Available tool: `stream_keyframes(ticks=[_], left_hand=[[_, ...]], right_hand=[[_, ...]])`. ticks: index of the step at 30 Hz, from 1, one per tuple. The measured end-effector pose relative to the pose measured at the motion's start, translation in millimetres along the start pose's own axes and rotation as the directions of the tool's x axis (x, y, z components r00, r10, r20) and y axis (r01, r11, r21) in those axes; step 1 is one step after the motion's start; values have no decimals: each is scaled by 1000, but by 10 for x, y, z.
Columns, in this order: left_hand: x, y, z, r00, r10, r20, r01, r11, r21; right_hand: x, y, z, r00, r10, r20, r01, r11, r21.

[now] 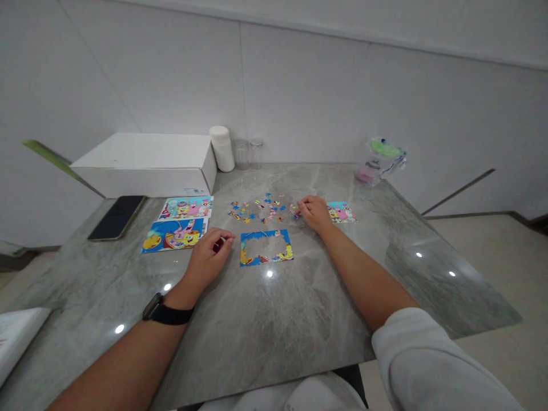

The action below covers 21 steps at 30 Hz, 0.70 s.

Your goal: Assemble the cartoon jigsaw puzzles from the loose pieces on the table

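A puzzle border (288, 251), joined into a rectangle with a bare middle, lies on the grey table in front of me. Loose puzzle pieces (252, 216) are scattered just beyond it. My right hand (314, 212) reaches to the right end of these pieces, its fingers pinched at a small puzzle piece (293, 211) that they partly cover. My left hand (210, 251) rests left of the border, fingers loosely curled in, with nothing visible in them. Beside that hand lies a blue cartoon picture card (171, 235), overlapping a second card (188, 206).
Another picture card (342, 212) lies past my right wrist. At the back stand a white box (145, 154), a white bottle (222, 149) and two clear glasses (256, 155). A phone (117, 218) lies left, a plastic-wrapped cup (377, 162) stands back right, and papers (19, 337) sit near left.
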<state>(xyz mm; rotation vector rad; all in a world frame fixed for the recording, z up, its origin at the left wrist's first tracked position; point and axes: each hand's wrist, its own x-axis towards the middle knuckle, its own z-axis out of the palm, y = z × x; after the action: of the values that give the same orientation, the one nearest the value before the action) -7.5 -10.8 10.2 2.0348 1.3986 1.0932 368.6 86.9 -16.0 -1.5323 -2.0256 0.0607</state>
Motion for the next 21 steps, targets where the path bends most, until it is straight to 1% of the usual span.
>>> stream_keyframes(ticks=[3,9,14,17,19,21], left_hand=[[-1,-8,0,1000,4,2,-4,1000,1],[4,14,-5,1000,3,17,-3,1000,1],[-2,32,-7,1000,4,17,-4,1000,4],[-6,36,-6,1000,2,17,-2,1000,6],[-8,40,-6,1000,3,15,-3,1000,-1],[-9,43,-6,1000,5,15,-5,1000,-6]], right_hand=[[16,39,20,1000,5,15,-5,1000,-3],[26,91,20,1000,9,-1,-9,1000,-8],[29,73,45,999,-8,34,8,1000,20],[29,72,48,1000,-17,8,16,999,31],[28,80,53,1000,-14,-17,14,1000,15],[27,92,64,1000,-10,-15,10,1000,-16]])
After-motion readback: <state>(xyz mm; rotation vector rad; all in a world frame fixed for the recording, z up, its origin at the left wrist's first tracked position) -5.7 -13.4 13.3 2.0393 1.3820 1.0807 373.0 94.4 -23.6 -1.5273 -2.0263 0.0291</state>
